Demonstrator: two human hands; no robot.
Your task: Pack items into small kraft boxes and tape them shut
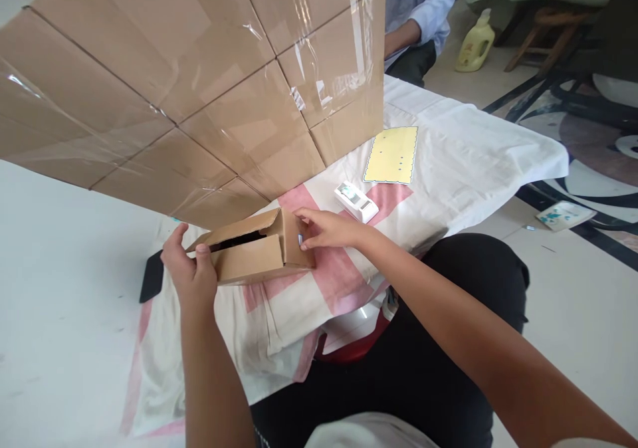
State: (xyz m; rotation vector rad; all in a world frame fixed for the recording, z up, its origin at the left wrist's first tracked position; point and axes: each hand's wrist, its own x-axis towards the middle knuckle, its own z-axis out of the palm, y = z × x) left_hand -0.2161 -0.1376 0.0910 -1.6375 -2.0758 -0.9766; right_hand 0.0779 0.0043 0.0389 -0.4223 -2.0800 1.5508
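Note:
A small brown cardboard box [252, 255] lies on the cloth-covered table, its top flaps slightly parted over a dark gap. My left hand [192, 265] grips the box's left end, thumb on the near flap and fingers around the far side. At the opposite end, my right hand [321, 228] has its fingers and thumb closed against the end face. Between those fingertips shows a small white and blue patch; whether it is a label or a loose piece I cannot tell. The box's contents are hidden.
Taped cardboard panels [224, 102] stand like a wall behind the box. A white handheld device [356, 201] and a yellow scalloped card [392, 155] lie on the tablecloth [473, 142]. A dark flat object [152, 278] is at the left edge. Another person [421, 16] sits beyond the panels.

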